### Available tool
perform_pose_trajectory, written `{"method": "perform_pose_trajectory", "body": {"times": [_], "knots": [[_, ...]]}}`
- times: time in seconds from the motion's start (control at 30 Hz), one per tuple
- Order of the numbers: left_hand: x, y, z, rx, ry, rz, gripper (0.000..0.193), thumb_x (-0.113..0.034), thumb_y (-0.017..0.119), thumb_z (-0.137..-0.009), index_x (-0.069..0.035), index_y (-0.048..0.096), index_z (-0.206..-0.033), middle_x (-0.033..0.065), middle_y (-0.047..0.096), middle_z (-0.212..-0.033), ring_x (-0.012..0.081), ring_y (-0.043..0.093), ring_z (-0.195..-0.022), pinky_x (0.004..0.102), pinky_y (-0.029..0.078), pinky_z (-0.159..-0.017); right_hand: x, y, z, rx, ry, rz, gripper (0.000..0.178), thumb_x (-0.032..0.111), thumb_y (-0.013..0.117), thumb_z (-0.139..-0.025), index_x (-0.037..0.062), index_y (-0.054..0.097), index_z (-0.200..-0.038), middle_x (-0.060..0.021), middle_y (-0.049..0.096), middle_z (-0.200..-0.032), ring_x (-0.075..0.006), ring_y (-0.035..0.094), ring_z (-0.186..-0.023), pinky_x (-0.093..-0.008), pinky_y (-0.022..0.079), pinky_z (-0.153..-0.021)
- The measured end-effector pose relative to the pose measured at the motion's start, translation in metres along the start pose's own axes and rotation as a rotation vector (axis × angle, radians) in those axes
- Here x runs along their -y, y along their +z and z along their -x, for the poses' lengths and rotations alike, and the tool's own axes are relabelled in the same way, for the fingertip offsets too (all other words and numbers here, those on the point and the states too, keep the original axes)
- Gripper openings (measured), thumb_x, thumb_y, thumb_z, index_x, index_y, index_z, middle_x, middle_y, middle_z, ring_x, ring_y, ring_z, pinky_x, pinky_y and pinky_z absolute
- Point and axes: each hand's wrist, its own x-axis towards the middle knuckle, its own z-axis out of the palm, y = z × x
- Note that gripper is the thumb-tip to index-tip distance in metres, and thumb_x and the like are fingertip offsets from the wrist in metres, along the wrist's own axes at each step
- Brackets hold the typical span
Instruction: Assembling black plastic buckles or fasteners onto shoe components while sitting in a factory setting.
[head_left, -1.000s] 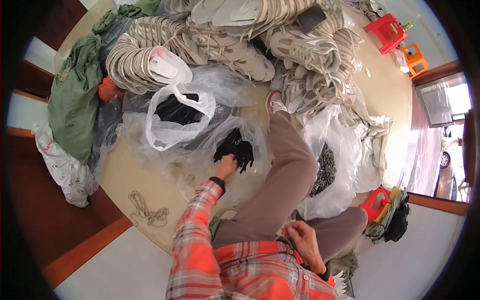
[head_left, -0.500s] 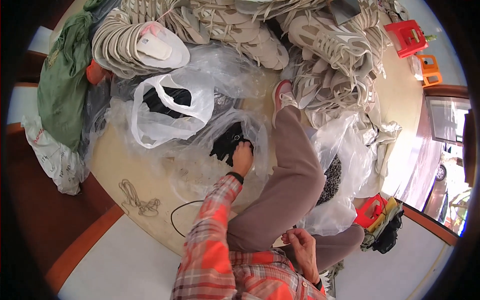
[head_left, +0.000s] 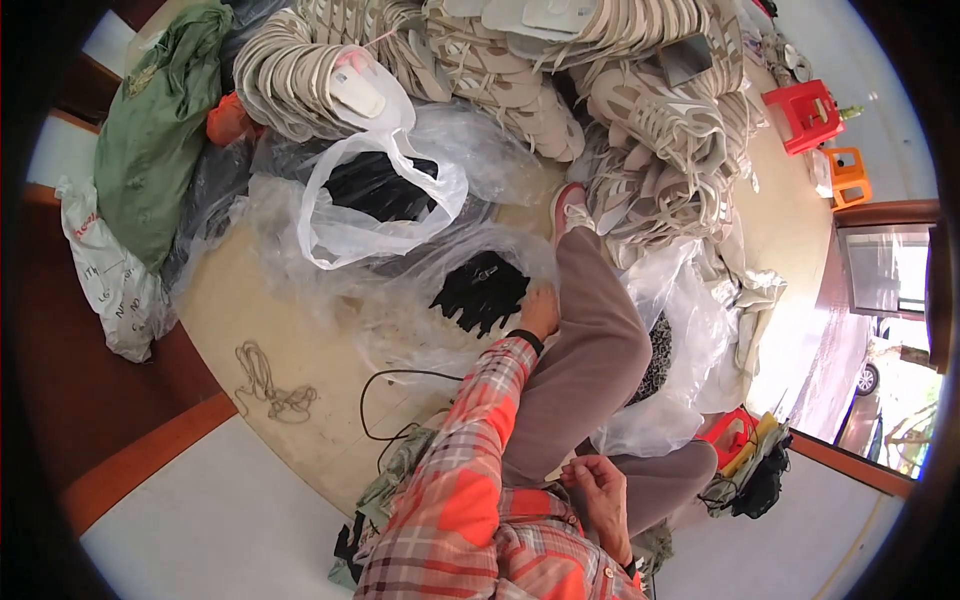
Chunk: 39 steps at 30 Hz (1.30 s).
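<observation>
My left hand (head_left: 541, 308) rests at the right side of a clear plastic bag (head_left: 400, 310), between it and my bent leg. Its fingers are mostly hidden, so whether they grip the plastic does not show. Just left of it lies a heap of black strips (head_left: 481, 292) with a small shiny metal-looking bit on top. Close to my lap, my right hand (head_left: 600, 487) is closed in a pinch, and a small pale piece (head_left: 554, 474) sticks out from its fingertips.
Stacked beige shoe uppers (head_left: 660, 120) line the far side. A white carrier bag (head_left: 310, 215) holds more black pieces. By my leg, a plastic bag (head_left: 690, 370) contains dark speckled pieces. Cord (head_left: 262, 385) lies at left, a black cable (head_left: 365, 400) nearer, red and orange stools (head_left: 805, 115) at right.
My left hand has come off the black strips and moved right, to the bag's side by my leg. My right hand stays pinched near my lap. The whole view has shifted slightly.
</observation>
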Motion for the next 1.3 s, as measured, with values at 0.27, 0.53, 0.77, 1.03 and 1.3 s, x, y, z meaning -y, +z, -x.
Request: {"method": "perform_pose_trajectory", "body": {"times": [0.27, 0.53, 0.77, 1.03, 1.3], "knots": [[0.047, -0.019, 0.069, -0.177, 0.058, 0.222, 0.034, -0.006, 0.053, -0.076, -0.001, 0.049, -0.11, 0.0229, 0.051, -0.102, 0.0396, 0.053, -0.094, 0.0453, 0.043, -0.08, 0.001, 0.002, -0.005, 0.039, 0.029, 0.061, 0.013, 0.007, 0.051, -0.087, -0.0037, 0.057, -0.091, -0.0074, 0.063, -0.082, -0.012, 0.058, -0.075, -0.024, 0.047, -0.069], [0.061, -0.226, 0.093, -1.003, 0.007, 0.248, 0.012, -0.005, 0.054, -0.081, -0.002, 0.059, -0.092, 0.0154, 0.057, -0.085, 0.0319, 0.054, -0.079, 0.0368, 0.044, -0.071, -0.008, -0.006, -0.022, 0.056, -0.056, 0.057, 0.015, 0.009, 0.053, -0.085, -0.0049, 0.057, -0.088, -0.0081, 0.062, -0.076, -0.0136, 0.058, -0.071, -0.0255, 0.047, -0.067], [0.14, -0.274, -0.034, -0.583, 0.075, -0.434, 0.016, -0.017, 0.063, -0.075, -0.006, 0.062, -0.086, 0.0121, 0.057, -0.087, 0.0319, 0.053, -0.087, 0.0412, 0.045, -0.075, -0.005, -0.003, -0.022, 0.025, -0.08, 0.019, 0.015, 0.008, 0.052, -0.087, -0.006, 0.056, -0.089, -0.0103, 0.063, -0.078, -0.0151, 0.06, -0.071, -0.0267, 0.049, -0.067], [0.166, -0.277, -0.043, -0.782, 0.143, -0.461, 0.016, -0.017, 0.051, -0.081, -0.004, 0.059, -0.081, 0.0124, 0.06, -0.079, 0.0341, 0.056, -0.079, 0.0454, 0.043, -0.06, -0.016, -0.013, -0.015, -0.021, -0.126, 0.024, 0.014, 0.008, 0.052, -0.087, -0.0056, 0.056, -0.09, -0.0115, 0.063, -0.078, -0.017, 0.062, -0.071, -0.0275, 0.051, -0.067], [0.044, -0.343, 0.101, -0.319, -0.206, 1.176, 0.017, -0.018, 0.056, -0.087, -0.003, 0.05, -0.092, 0.0093, 0.063, -0.078, 0.0208, 0.065, -0.066, 0.0301, 0.053, -0.053, -0.012, -0.014, -0.006, 0.074, -0.307, 0.182, 0.018, 0.011, 0.051, -0.086, -0.0058, 0.057, -0.088, -0.0079, 0.061, -0.072, -0.0125, 0.057, -0.066, -0.0259, 0.046, -0.062]]}}
